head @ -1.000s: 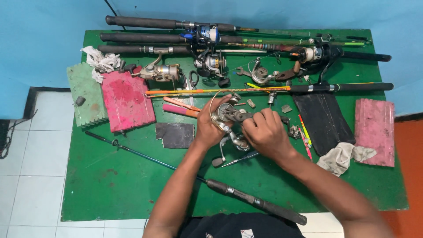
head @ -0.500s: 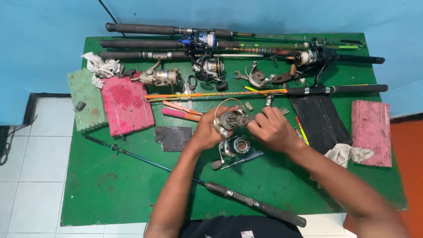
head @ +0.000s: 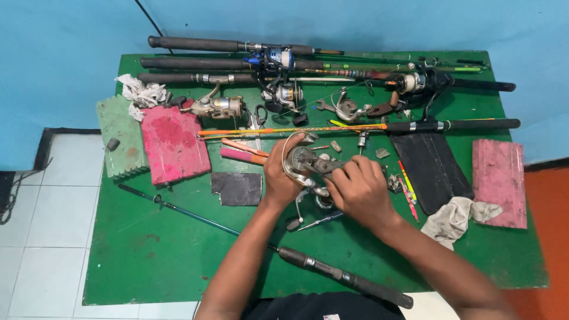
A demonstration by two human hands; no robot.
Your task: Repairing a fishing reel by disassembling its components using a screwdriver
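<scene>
Left hand (head: 278,178) clamped around a spinning reel (head: 302,159), held just above the green table (head: 154,261) near its middle. Right hand (head: 358,189) pinched on a slim tool or part at the reel's side; which one, impossible to tell. Risk, judging from here: a slip of that pinch, small loose parts (head: 379,153) knocked off among the rods (head: 355,126). Against half a second ago: both hands about where they were, right hand drawn closer over the reel.
</scene>
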